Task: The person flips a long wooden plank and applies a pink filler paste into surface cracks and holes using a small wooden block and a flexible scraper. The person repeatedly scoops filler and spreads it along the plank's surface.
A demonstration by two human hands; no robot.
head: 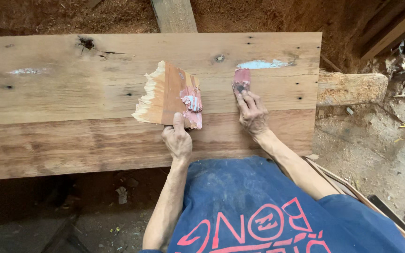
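Observation:
My left hand (177, 139) grips the near edge of a splintered scrap of thin wood (164, 96) that carries a lump of pink and white filler paste (192, 105) on its right side. It rests on a wide wooden board (71, 93). My right hand (252, 112) presses a small flat scraper (242, 81), smeared pink, onto the board just below a pale patch of filler (260, 64). Another pale filled spot (26, 71) shows at the board's far left.
A dark knot hole (86, 43) sits near the board's far edge. A rough log (352, 88) sticks out past the board's right end. Sawdust covers the ground beyond, with scrap wood and debris at the right. A timber post (174, 15) stands behind.

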